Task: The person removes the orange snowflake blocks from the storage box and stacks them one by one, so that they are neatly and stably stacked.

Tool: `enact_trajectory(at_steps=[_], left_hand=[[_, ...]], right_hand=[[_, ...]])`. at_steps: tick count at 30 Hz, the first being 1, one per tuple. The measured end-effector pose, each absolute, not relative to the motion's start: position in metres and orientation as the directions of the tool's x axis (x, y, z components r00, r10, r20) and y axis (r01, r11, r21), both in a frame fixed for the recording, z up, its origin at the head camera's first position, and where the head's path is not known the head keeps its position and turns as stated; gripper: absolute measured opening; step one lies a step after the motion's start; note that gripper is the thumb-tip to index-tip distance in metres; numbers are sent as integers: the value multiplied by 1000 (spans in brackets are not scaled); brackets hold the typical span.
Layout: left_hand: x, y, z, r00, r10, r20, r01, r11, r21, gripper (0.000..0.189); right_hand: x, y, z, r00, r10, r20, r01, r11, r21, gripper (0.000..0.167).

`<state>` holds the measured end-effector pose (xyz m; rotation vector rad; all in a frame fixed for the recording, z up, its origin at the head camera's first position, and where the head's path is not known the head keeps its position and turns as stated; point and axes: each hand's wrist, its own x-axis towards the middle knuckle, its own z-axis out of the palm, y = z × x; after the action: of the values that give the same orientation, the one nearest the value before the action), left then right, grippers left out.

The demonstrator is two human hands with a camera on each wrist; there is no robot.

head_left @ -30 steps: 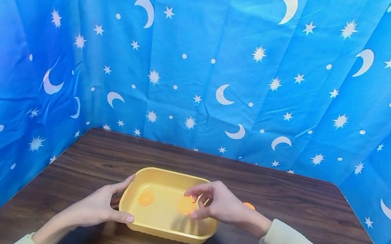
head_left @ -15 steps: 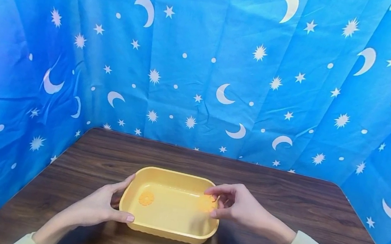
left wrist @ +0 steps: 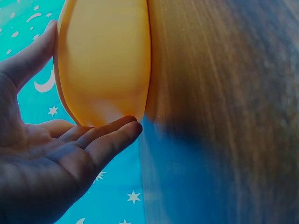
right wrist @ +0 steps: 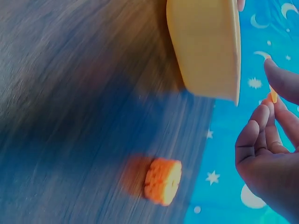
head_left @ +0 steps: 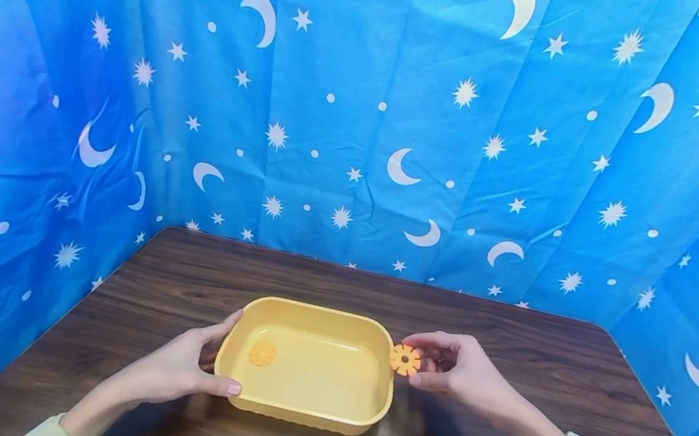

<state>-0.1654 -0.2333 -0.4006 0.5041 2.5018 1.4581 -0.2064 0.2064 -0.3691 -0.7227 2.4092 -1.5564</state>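
A yellow plastic tub (head_left: pixel 304 414) stands on the dark wood table. My left hand (head_left: pixel 171 364) grips its left end, with the thumb over the near rim and the fingers at the far side; the left wrist view has this hand (left wrist: pixel 70 144) against the tub's end (left wrist: pixel 105 60). Flat on the tub's floor, at its left, lies one orange notched disc (head_left: pixel 261 354). My right hand (head_left: pixel 465 369) pinches another orange notched disc (head_left: pixel 405 360), with slots round its edge and a central hole, just outside the tub's right rim. In the right wrist view this disc (right wrist: pixel 273 94) appears edge-on.
A short stack of orange notched discs (right wrist: pixel 163 182) lies on the table in the right wrist view; in the head view my right hand covers it. A blue curtain (head_left: pixel 352 100) with moons and stars hangs around the table (head_left: pixel 530 359).
My right hand has moved rightward with the pinched disc, from over the tub to just beyond its right rim. My left hand keeps its place on the tub.
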Motion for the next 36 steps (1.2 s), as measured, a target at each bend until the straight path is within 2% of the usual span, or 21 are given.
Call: enact_trajectory(at_steps=[15,25,36], left_hand=[[-164,-234,-402,-919,394,-8,182,442,878,115],[-165,-233,-402,-923,385,-22,169,454,875,114],[-166,-232,-400,-926,377,-21,170,467,868,115]], right_hand=[[-219,249,-396,-948,-315,44,-185,433,-882,53],[-225,271,-413,-953,-301,38,-191,498,-846,49],[-229,278,-416,-961,-275,11,-165,544,-823,49]])
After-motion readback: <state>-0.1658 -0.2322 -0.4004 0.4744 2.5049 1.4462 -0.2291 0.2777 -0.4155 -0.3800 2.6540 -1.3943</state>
